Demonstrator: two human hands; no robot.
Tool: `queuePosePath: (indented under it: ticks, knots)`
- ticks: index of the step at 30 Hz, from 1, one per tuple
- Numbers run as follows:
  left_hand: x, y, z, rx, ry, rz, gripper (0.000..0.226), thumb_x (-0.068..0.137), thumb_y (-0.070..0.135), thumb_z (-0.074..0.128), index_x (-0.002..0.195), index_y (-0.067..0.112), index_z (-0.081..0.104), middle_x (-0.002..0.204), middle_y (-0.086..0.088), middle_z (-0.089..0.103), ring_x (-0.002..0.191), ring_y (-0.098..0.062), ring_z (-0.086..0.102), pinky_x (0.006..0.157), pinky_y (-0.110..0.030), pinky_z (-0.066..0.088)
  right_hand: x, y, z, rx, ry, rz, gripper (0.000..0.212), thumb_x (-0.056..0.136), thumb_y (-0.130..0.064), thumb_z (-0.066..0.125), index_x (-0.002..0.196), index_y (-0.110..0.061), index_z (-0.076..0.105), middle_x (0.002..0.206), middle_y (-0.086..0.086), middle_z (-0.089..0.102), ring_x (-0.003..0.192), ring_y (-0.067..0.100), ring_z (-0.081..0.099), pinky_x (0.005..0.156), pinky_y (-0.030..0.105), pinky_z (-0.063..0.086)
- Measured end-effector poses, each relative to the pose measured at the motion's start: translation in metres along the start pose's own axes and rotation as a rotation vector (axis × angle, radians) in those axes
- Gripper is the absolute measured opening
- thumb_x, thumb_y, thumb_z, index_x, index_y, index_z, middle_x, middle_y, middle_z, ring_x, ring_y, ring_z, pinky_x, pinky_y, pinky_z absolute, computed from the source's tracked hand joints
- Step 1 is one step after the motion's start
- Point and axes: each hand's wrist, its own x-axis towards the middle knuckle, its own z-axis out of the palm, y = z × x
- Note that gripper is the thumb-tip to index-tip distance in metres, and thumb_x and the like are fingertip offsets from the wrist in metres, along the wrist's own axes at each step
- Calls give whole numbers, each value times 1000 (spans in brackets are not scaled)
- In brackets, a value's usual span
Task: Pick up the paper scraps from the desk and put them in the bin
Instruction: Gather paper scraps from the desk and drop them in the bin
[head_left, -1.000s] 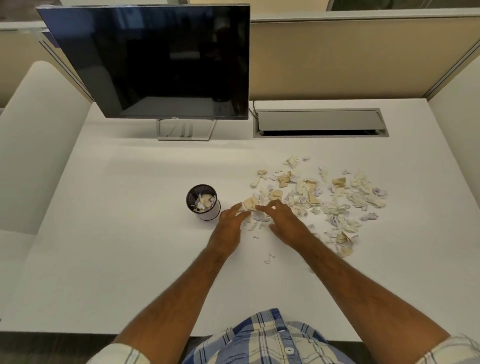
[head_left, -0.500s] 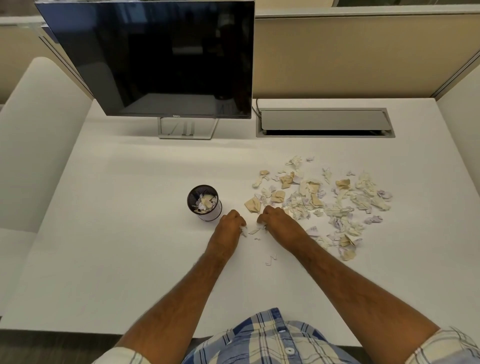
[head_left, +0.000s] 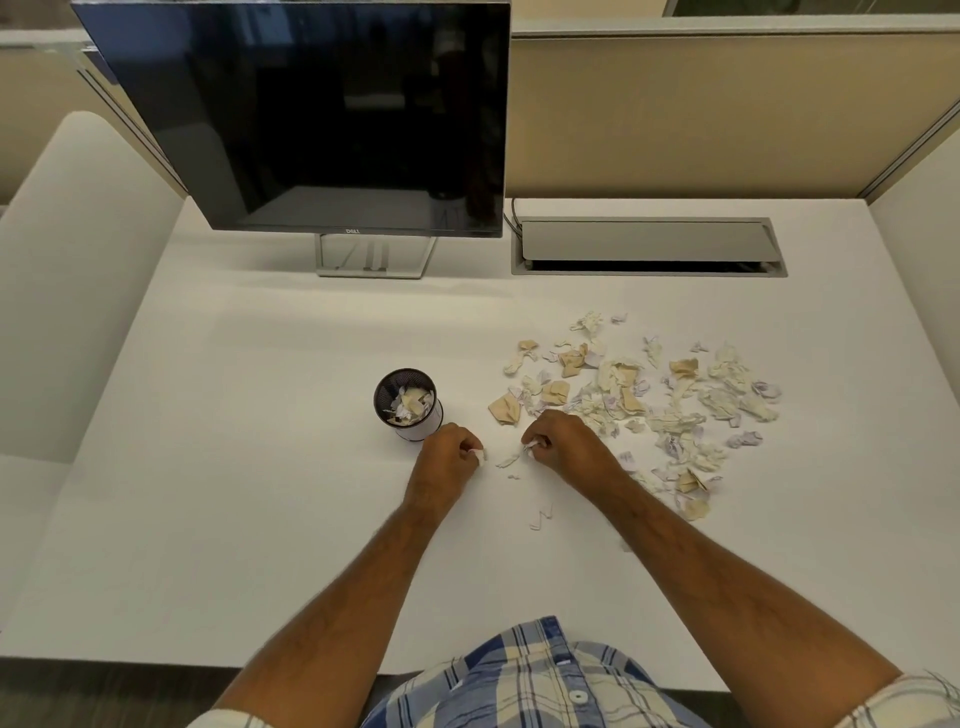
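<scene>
Black mesh bin (head_left: 408, 411) holding paper scraps (head_left: 408, 404), both hands pinching scraps

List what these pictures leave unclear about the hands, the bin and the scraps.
- Head view, left hand: curled fingers hide how much paper it grips; only a white bit shows.
- Right hand: same, its fingers cover most of its scrap.
- Bin: its wall and the top scraps hide how full it is.
- Scrap pile: pieces overlap, too small to count.
- Any marks on the scraps: too small to read.
</scene>
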Motion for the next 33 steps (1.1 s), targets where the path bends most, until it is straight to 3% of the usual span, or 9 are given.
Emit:
queuePosePath:
  ticks: [3,5,10,14,17,20,24,30,33]
  knots:
    - [-4,2,-6,-88,59,24,9,84,5,73,87,14,75,89,8,68,79,1,63,70,-15,50,-2,-2,-10,143,64,33,25,82,1,67,97,-13,81,89,-2,66,77,14,61,66,22,44]
    - [-7,6,-11,-121,84,43,12,84,5,71,88,16,75,89,10,68,79,2,64,69,-12,48,-3,-3,-16,205,104,44,24,82,1,69,96,-15,81,91,-1,69,79,15,64,71,26,51]
    - [-13,21,-34,-203,165,169,19,85,2,71,89,20,75,90,13,70,80,-3,66,70,-10,50,-1,-13,-30,295,180,74,22,84,-1,72,96,-18,80,95,-1,71,79,15,68,73,24,55]
    - [-9,26,-67,-212,242,261,23,88,2,69,89,24,75,93,17,69,81,-5,69,72,-9,50,0,-26,-37,328,207,52,19,84,-3,73,97,-15,80,94,2,73,82,18,69,77,31,57]
    - [1,18,-90,-136,296,293,22,87,1,68,91,22,74,95,15,67,86,-7,68,77,-16,53,1,-36,-39,343,210,25,18,84,-3,75,97,-14,80,96,1,73,84,15,70,79,31,58]
    - [13,6,-102,27,256,254,26,87,0,65,103,17,75,101,12,63,95,-7,63,87,-23,53,1,-45,-40,364,192,-5,17,83,-5,76,97,-15,80,99,0,74,87,15,70,81,34,59]
    - [19,-4,-105,68,230,213,29,91,1,59,110,16,74,109,11,65,100,-8,62,88,-26,54,4,-57,-39,406,160,-46,17,83,-5,78,96,-15,81,96,-2,74,85,14,71,81,37,59]
    - [13,-11,-106,-140,310,148,26,90,1,66,100,22,78,99,13,70,90,0,66,77,-9,49,11,-76,-36,460,130,-84,17,86,-4,73,96,-16,81,97,-3,73,82,15,71,79,36,61]
    - [8,-14,-110,-256,386,99,25,91,3,65,93,26,76,98,14,72,88,2,67,69,-6,48,18,-88,-34,473,118,-105,19,86,-5,72,96,-18,81,96,-3,72,78,12,68,66,25,54]
